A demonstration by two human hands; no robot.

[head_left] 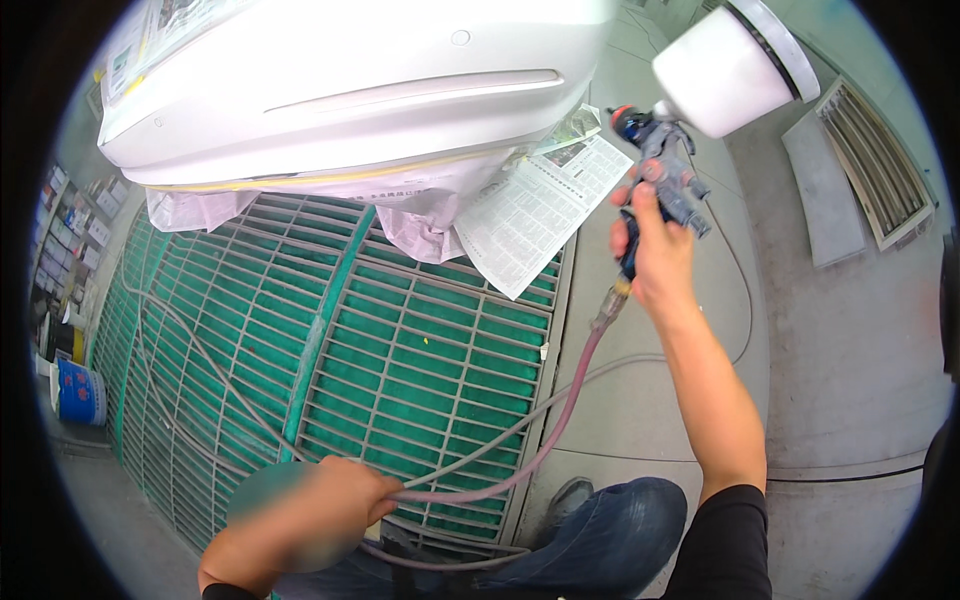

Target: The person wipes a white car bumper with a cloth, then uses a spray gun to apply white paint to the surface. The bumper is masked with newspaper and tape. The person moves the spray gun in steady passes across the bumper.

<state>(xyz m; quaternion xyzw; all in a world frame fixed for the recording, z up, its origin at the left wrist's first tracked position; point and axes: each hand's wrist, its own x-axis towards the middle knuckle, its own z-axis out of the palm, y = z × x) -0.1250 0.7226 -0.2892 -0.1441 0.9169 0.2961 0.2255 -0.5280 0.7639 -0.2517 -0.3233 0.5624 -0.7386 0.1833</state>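
Observation:
My right hand is wrapped round the handle of a spray gun, held up at the right. A white paint cup sits on top of the gun, and its orange-ringed nozzle points left toward a white car bumper. From the gun's base a pinkish air hose curves down to my left hand, whose fingers are closed round it near my knees. Part of the left hand is blurred. Masking newspaper and thin masking sheet hang below the bumper's yellow-taped lower edge.
Underfoot at the left lies a metal floor grating over green matting, with a grey hose looping across it. A blue bucket and stocked shelves stand far left. A louvred vent is on the right wall.

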